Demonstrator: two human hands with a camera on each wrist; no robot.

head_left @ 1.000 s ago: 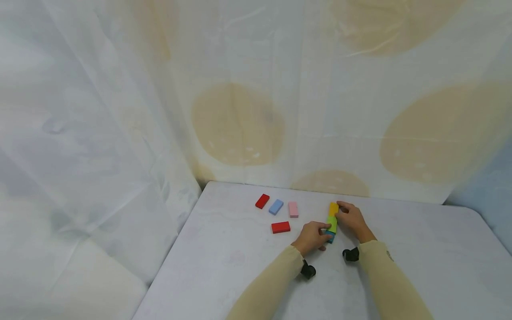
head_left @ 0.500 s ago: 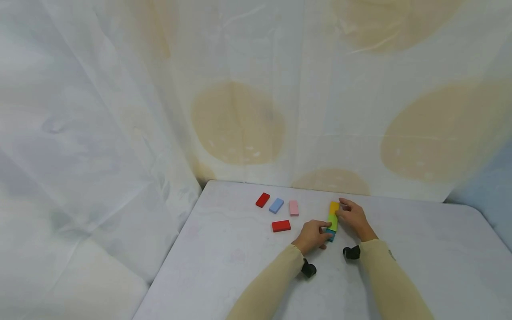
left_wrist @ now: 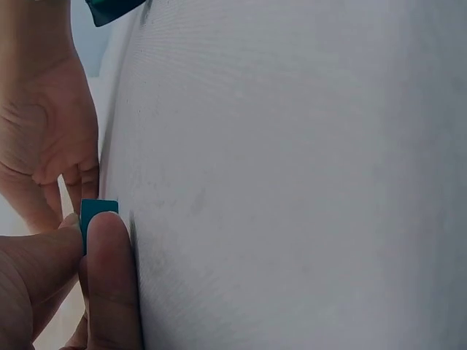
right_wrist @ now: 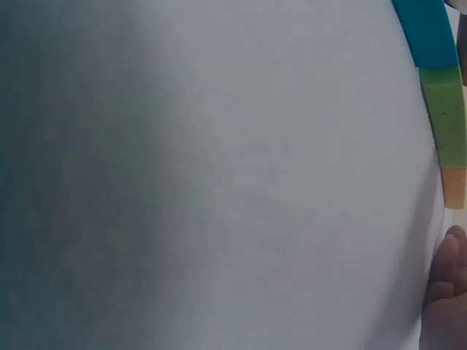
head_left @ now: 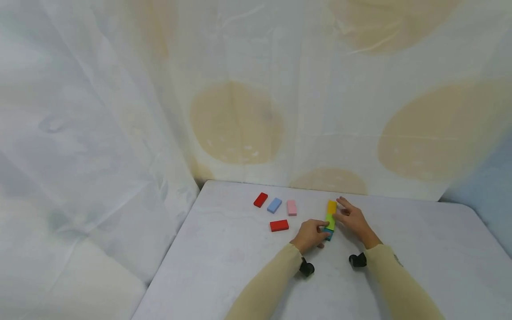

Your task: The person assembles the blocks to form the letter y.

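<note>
Three flat blocks lie end to end in a line on the white table (head_left: pixel 240 258): yellow (head_left: pixel 332 206) farthest, green (head_left: pixel 330 221) in the middle, teal (head_left: pixel 329 234) nearest. My left hand (head_left: pixel 324 229) has curled fingers and pinches the near teal block (left_wrist: pixel 98 211) between thumb and finger. My right hand (head_left: pixel 340 214) lies with fairly straight fingers against the right side of the yellow and green blocks. The right wrist view shows the same line, teal block (right_wrist: pixel 427 33), green block (right_wrist: pixel 445 117) and yellow block (right_wrist: pixel 454 188), with a fingertip (right_wrist: pixel 446 292) beside it.
Left of the line lie a red block (head_left: pixel 261 199), a light blue block (head_left: pixel 274 205), a pink block (head_left: pixel 292 207) and a second red block (head_left: pixel 279 225). A draped white cloth with tan spots (head_left: pixel 240 124) hangs behind and to the left of the table.
My right hand's fingers have straightened along the line of blocks and its wrist has drawn back a little. The left hand stays at the teal block.
</note>
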